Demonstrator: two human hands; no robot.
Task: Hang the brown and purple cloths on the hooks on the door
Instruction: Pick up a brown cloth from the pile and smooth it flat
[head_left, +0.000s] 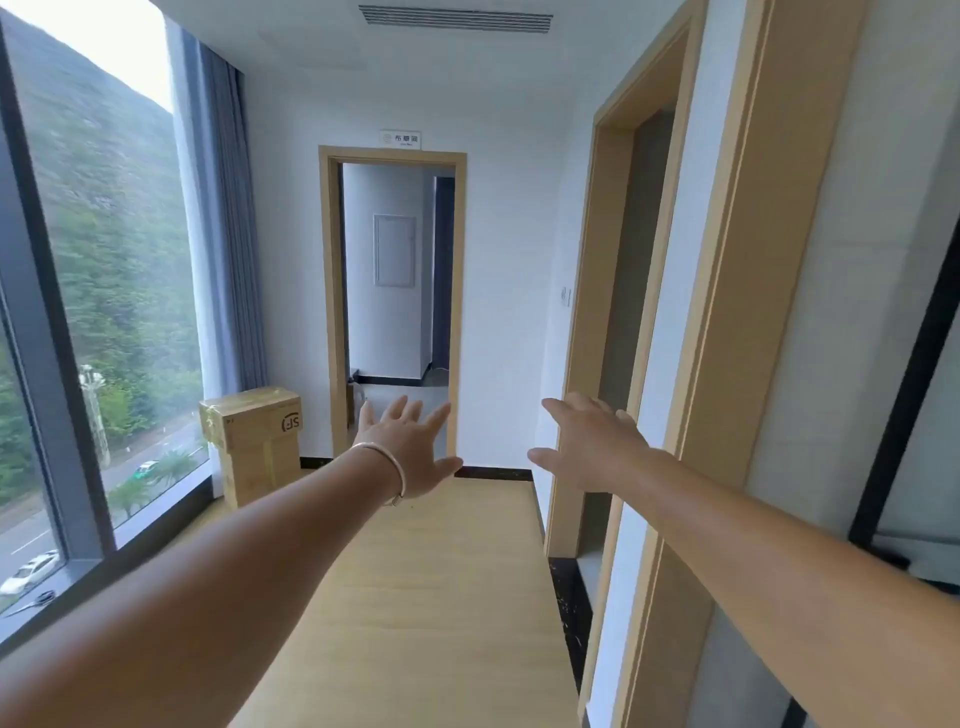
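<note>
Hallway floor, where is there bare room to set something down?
The light wooden floor lies bare between the big window and the right-hand door frames, up to the open doorway. The far left corner is taken by stacked taped cardboard boxes. Both the left hand and right hand are empty.

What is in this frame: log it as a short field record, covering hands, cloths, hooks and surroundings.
left hand: open, fingers spread, holds nothing
right hand: open, fingers straight, holds nothing
bracelet: on left wrist
cloths: none in view
hooks: none in view
doorway: straight ahead, open
cardboard box: on floor left of doorway, by window
</note>
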